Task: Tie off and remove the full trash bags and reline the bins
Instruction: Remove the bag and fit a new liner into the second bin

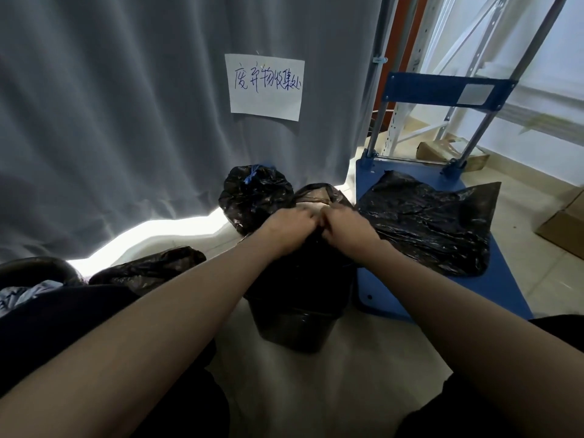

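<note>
At the far left edge, the rim of a dark bin (pixel 34 267) is seen, with pale crumpled material inside it. Just to its right, a black bag (pixel 148 268) lies flat on the pale floor below the grey curtain (pixel 126 121). A white paper sign (pixel 265 86) with handwritten characters is fixed to the curtain.

Near the centre, a tied black trash bag (pixel 252 197), closed with a blue tie at its top, is set on the floor against the curtain. In front of it a small black bin (pixel 294 324) is placed on the floor, lined with a black bag whose gathered top (pixel 322 192) is raised above the rim. The left hand (pixel 287 226) is curled around the bunched plastic at the bag's mouth, and the right hand (pixel 347 227) is clenched on the same plastic just beside it, the knuckles of both nearly touching.

To the right, a blue platform cart (pixel 379 279) is parked beside the bin, its handle upright. A loose black bag (pixel 426 222) is spread over the cart's deck. At the far right edge, a cardboard box (pixel 565 229) is seen on the tiled floor.
</note>
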